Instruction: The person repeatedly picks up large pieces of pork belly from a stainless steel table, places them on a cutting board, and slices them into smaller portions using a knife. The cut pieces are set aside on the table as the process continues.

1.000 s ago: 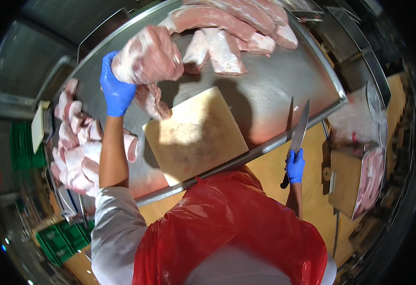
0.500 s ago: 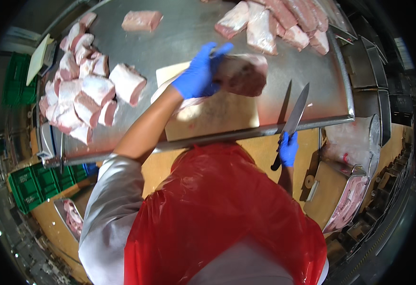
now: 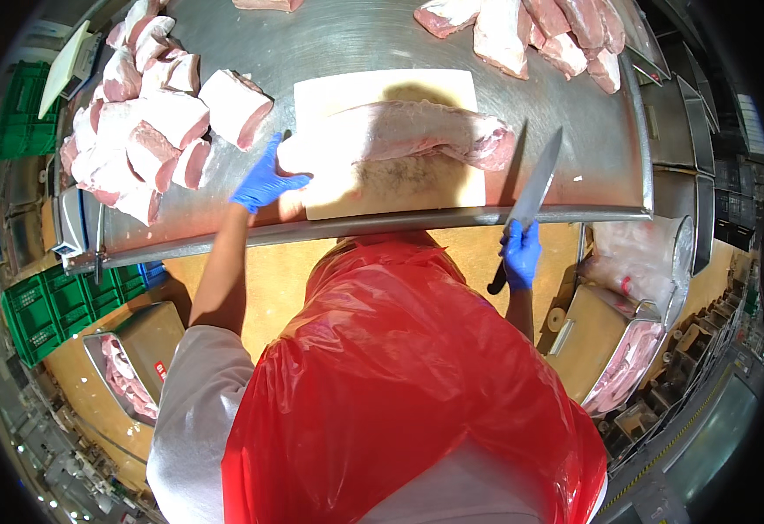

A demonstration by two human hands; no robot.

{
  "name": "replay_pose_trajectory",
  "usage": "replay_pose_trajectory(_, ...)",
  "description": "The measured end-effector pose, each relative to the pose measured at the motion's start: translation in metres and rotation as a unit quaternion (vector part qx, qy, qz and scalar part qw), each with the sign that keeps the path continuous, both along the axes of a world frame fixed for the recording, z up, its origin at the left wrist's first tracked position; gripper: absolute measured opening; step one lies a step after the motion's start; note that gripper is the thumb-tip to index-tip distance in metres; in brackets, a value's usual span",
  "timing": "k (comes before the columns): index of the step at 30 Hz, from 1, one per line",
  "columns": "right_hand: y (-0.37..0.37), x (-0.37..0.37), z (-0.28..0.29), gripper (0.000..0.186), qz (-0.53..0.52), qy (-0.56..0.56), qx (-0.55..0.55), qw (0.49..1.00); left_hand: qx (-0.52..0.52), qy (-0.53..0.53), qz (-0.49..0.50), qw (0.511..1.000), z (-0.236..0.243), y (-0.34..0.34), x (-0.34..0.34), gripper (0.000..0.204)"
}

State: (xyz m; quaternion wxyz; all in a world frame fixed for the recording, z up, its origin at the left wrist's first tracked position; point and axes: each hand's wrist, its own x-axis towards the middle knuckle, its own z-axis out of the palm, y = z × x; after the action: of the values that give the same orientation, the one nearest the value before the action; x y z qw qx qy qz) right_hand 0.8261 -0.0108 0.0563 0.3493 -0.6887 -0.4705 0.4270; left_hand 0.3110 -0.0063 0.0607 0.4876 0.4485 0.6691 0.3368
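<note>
Stretching across the pale cutting board [image 3: 356, 196] in the head view, 1 long piece of meat [image 3: 399, 131] overhangs both its sides. The left hand [image 3: 265, 182] is spread open at the meat's left end; contact is hard to tell. The right hand [image 3: 520, 255] grips the knife [image 3: 541, 179], blade over the tabletop [image 3: 347, 39]. Smaller meat chunks [image 3: 172, 118] lie heaped at left.

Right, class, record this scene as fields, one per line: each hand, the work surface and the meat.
Left hand: blue-gloved, open, at the long meat piece's left end; contact unclear
Right hand: blue-gloved, gripping a knife
Cutting board: pale, on a metal table
Long meat piece: across the board, both ends overhanging
Left side: piled meat chunks
Far right: more meat pieces
</note>
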Motion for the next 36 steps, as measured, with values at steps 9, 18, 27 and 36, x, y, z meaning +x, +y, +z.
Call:
replay_pose_trajectory(9, 0.053, -0.058, 0.017, 0.016, 0.062, 0.067, 0.030, 0.995, 0.155, 0.076, 0.077, 0.982, 0.014, 0.062, 0.010, 0.082)
replay_pose_trajectory(18, 0.046, -0.019, 0.011, 0.019, 0.044, 0.019, 0.040, 0.998, 0.031, 0.296, 0.098, 0.950, -0.031, 0.101, -0.009, 0.091)
replay_pose_trajectory(27, 0.169, -0.024, 0.022, 0.044, 0.149, -0.148, 0.115, 0.971, -0.034, -0.435, 0.456, 0.775, -0.037, 0.064, 0.124, 0.024)
replay_pose_trajectory(36, 0.244, -0.118, 0.009, 0.035, 0.413, -0.092, -0.001, 0.906, -0.149, -0.390, 0.370, 0.830, -0.037, 0.067, 0.120, 0.027)
